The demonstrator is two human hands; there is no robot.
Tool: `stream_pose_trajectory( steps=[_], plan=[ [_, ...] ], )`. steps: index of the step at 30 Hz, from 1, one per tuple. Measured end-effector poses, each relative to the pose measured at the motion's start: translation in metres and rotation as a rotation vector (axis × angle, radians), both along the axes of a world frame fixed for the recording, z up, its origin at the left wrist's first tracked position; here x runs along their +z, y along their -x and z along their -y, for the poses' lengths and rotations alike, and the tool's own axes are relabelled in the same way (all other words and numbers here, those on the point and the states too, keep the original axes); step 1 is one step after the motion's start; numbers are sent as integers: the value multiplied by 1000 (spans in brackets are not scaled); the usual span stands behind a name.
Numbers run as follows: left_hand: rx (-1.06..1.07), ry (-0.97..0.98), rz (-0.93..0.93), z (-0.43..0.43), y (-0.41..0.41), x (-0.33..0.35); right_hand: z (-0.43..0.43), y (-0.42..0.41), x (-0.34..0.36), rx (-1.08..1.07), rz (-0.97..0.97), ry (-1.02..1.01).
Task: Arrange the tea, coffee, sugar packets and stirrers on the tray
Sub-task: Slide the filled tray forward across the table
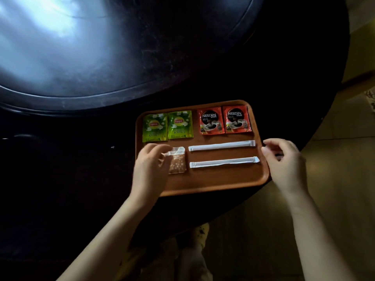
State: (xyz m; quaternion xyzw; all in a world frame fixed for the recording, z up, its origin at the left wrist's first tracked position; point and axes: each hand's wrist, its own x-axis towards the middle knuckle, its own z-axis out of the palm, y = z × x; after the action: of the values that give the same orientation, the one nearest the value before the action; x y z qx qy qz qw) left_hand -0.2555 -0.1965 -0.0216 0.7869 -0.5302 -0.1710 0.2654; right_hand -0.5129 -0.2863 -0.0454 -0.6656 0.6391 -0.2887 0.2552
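A brown wooden tray (223, 179) lies at the near edge of a dark round table. Two green Lipton tea packets (155, 127) (180, 124) sit side by side in its far left. Two red Nescafe coffee packets (211, 121) (237, 119) sit in the far right. Two white wrapped stirrers (222, 145) (224, 162) lie parallel below them. My left hand (150, 165) rests over the tray's near left, fingertips on a brown sugar packet (178, 162). My right hand (284, 159) hovers at the tray's right rim, fingers apart, holding nothing.
The dark table (263, 67) has a large raised glossy turntable (81, 47) behind the tray, reflecting light. Tan floor (345, 179) shows to the right of the table's edge. My legs (192, 250) are visible under the table edge.
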Motion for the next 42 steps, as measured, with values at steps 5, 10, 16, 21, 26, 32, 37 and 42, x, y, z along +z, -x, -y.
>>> stream_pose_trajectory(
  steps=[5, 10, 16, 21, 26, 32, 37, 42],
  plan=[
    [302, -140, 0, -21, -44, 5, 11, -4, 3, -54, 5, -224],
    [421, -291, -239, -25, -53, 3, 23, -9, 6, -77, -54, -298],
    [406, -316, -302, -16, -56, 4, 23, -10, 14, -36, -123, -318],
    [384, -388, -347, -16, -62, 6, 14, -7, 20, -35, -103, -342],
    [381, -405, -381, -24, -63, 7, 2, -1, 28, -37, -1, -430],
    [363, -368, -394, -31, -64, 12, -11, 6, 38, -10, 57, -482],
    [344, -299, -399, -31, -66, 22, -12, 9, 57, 9, 108, -431],
    [363, -208, -418, -28, -76, 34, 0, 3, 76, 30, 134, -400]
  ],
)
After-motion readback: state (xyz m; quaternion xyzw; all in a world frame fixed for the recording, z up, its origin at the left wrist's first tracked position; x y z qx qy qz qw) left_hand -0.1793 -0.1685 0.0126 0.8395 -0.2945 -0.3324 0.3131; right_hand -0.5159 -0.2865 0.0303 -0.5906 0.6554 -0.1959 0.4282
